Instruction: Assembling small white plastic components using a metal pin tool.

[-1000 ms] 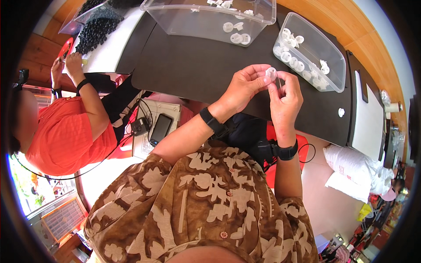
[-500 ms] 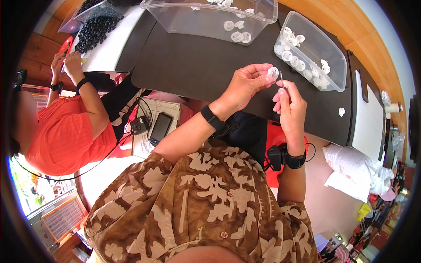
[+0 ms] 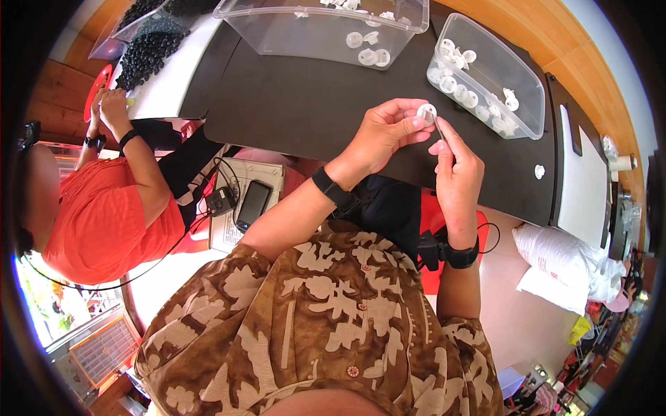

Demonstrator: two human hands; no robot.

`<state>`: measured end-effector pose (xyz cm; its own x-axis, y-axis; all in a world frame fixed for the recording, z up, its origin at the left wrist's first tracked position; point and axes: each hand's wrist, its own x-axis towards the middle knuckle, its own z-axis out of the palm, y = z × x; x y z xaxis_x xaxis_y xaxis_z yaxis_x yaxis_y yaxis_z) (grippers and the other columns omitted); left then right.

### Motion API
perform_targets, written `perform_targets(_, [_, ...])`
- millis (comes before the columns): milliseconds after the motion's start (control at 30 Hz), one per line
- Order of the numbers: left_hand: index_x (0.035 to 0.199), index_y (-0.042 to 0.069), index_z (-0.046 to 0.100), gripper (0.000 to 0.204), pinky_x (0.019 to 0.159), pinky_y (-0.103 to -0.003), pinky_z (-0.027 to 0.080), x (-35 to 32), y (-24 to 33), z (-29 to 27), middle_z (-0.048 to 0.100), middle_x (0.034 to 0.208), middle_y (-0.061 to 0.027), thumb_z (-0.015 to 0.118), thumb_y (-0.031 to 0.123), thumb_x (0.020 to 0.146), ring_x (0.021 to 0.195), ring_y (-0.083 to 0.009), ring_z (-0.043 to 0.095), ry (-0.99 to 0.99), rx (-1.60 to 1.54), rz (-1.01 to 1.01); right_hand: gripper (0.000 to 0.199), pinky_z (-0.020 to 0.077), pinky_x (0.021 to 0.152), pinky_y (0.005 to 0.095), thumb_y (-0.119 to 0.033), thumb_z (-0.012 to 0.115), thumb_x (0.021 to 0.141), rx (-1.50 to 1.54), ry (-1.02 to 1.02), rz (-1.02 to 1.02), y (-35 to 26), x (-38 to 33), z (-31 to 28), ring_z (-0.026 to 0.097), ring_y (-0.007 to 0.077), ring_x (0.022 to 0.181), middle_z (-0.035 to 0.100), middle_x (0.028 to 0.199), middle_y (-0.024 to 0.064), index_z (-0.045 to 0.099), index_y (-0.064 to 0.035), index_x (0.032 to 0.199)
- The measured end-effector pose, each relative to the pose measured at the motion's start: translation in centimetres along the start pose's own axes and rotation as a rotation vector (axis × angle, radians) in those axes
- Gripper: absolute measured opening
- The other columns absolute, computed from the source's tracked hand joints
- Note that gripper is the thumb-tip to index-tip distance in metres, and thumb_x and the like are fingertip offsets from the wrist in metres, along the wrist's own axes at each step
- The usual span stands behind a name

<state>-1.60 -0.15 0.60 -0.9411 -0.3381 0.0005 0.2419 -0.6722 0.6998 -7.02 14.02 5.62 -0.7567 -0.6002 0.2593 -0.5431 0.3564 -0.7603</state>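
Observation:
Pinched between the thumb and fingers of my left hand (image 3: 381,132) is a small round white plastic part (image 3: 427,112), its flat face turned up. My right hand (image 3: 458,166) grips a thin metal tool (image 3: 438,130) whose exact kind is too small to make out. The tool's tip meets or nearly meets the part's lower right edge. Both hands are above the near side of the dark table (image 3: 298,111). More such white parts lie in the clear plastic bin (image 3: 485,76) beyond my right hand. One loose white part (image 3: 539,171) rests on the table to the right.
A larger clear bin (image 3: 277,38) with white parts stands at the far side. At the left a co-worker in a red shirt (image 3: 114,215) sits by a heap of black pieces (image 3: 149,59). A phone (image 3: 254,205) lies on a box beside me; white sacks (image 3: 562,263) are at right.
The white part has turned to show more of its round face, and the metal tool has come closer against it. The view has shifted slightly. The co-worker's hands have moved together.

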Motion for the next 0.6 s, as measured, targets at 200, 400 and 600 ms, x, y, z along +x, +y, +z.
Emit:
perform_targets(200, [0.120,0.001,0.055,0.029,0.088,-0.031,0.055,0.05,-0.01,0.00,0.063,0.110,-0.0106,0.058,0.005,0.091,0.098,-0.0186,0.063,0.007,0.038,-0.009,0.035,0.0488,0.065,0.0325,0.003,0.054,0.085,-0.142,0.110,-0.106,-0.53,-0.19,-0.16,0.061,0.0219,0.066,0.062,0.076,0.0095,0.065,-0.0093,0.115])
perform_targets(400, [0.120,0.002,0.056,0.029,0.088,-0.031,0.055,0.01,-0.05,0.05,0.062,0.111,-0.0101,0.058,0.005,0.092,0.099,-0.0178,0.063,-0.001,0.031,-0.001,0.039,0.0474,0.066,0.0317,0.008,0.053,0.084,-0.074,0.074,-0.087,-0.80,-0.06,0.09,0.057,0.0206,0.066,0.058,0.075,0.0099,0.065,-0.0095,0.117])
perform_targets(600, [0.119,0.001,0.057,0.028,0.088,-0.031,0.055,0.11,-0.17,-0.07,0.062,0.111,-0.0097,0.058,0.004,0.092,0.100,-0.0164,0.062,-0.005,0.040,-0.002,0.039,0.0477,0.066,0.0317,0.009,0.052,0.084,-0.005,0.075,-0.054,-0.52,-0.10,0.39,0.057,0.0209,0.065,0.057,0.074,0.0115,0.065,-0.0085,0.116])
